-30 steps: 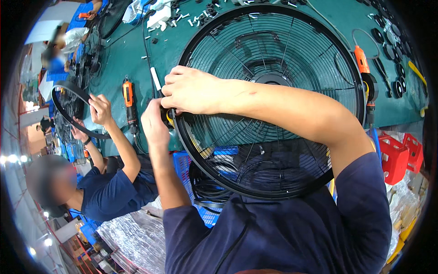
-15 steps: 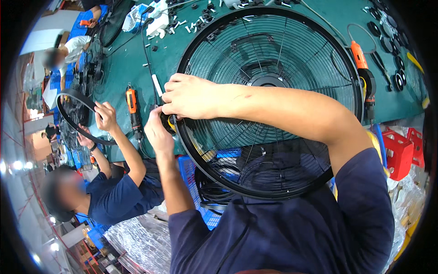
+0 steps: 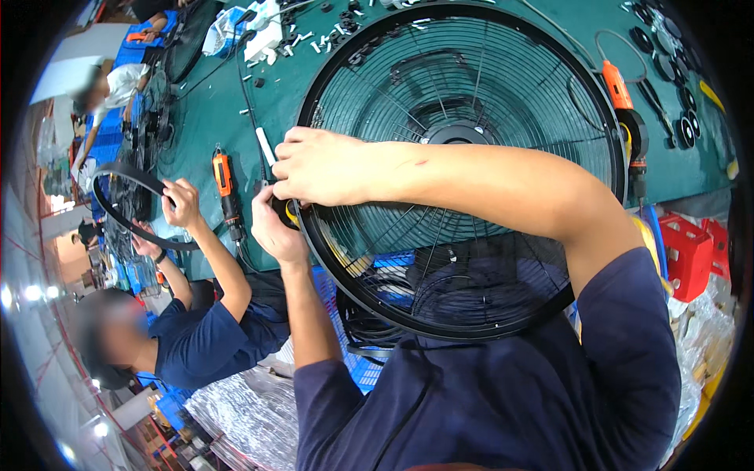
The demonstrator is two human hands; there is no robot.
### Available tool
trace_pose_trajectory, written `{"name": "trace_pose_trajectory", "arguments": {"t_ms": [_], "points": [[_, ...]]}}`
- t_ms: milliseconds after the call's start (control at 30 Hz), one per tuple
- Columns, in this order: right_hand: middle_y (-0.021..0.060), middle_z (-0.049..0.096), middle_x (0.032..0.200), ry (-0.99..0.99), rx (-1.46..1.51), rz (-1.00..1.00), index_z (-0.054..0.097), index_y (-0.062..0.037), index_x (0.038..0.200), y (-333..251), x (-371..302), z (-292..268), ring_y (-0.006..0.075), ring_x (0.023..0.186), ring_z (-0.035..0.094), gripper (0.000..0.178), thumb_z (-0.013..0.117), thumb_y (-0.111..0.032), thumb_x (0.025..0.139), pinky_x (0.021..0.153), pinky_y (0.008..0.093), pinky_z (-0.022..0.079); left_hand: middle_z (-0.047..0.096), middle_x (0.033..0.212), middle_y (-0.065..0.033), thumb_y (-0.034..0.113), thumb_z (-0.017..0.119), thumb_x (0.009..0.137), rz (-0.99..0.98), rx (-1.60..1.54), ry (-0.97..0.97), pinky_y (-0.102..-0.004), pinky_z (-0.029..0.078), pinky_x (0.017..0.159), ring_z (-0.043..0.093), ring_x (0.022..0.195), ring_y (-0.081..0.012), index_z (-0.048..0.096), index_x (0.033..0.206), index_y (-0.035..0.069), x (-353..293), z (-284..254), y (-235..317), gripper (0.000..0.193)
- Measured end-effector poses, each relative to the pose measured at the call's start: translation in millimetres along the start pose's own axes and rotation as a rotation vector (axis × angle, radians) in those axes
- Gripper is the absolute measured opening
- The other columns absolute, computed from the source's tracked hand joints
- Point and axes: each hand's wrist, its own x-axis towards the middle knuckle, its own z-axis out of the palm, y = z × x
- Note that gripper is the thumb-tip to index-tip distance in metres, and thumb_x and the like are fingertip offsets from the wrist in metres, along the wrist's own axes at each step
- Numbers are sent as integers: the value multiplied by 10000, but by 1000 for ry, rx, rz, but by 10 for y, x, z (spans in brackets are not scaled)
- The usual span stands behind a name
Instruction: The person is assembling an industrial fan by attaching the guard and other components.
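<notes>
A large round fan [image 3: 463,67] with a black wire grille and rim lies in front of me, partly over the table's near edge. My right arm reaches across it. At the rim's left side, my right hand [image 3: 326,166] is closed, its fingers bent down over a small dark part. Against it from the near side comes my left hand [image 3: 276,229], thumb and fingers closed by the same spot; what they pinch is hidden. A dark cable with a white sleeve [image 3: 265,147] runs away from there. A black-and-yellow piece [image 3: 292,212] shows beside the rim.
An orange electric screwdriver [image 3: 223,174] lies left of my hands; another orange tool [image 3: 617,88] is right of the fan. Screws and small black parts [image 3: 338,35] lie at the back. A co-worker [image 3: 208,330] on the left holds a black ring [image 3: 118,206]. Red stools [image 3: 685,255] stand right.
My left hand has turned slightly and its fingers have shifted against the rim. My right hand stays nearly in place. The view has moved a little; the co-worker still holds the ring.
</notes>
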Motion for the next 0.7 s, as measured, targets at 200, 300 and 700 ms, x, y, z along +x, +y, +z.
{"name": "trace_pose_trajectory", "arguments": {"t_ms": [200,300,700], "points": [[27,656,935,-1,-22,-2,682,-121,934,6,-21,-50,216,1014,594,182,680,-257,814,980,377,419,671,1067,-134,158,480,962,-337,-108,-278,-317,482,913,624,1027,-193,617,1111,-67,521,-159,459,302],[26,649,923,84,17,-29,679,-117,938,61,-20,-25,218,1013,593,177,670,-252,824,987,386,421,671,865,-160,241,408,1020,-563,278,-649,-322,474,746,622,787,-175,623,1027,-97,710,-139,536,400],[27,651,935,31,-11,-33,683,-131,922,47,-15,35,213,1016,590,162,687,-256,818,976,381,425,670,1106,-118,98,460,958,-452,-3,-457,-306,475,916,624,1011,-171,630,1120,-61,621,-243,498,284]]}}
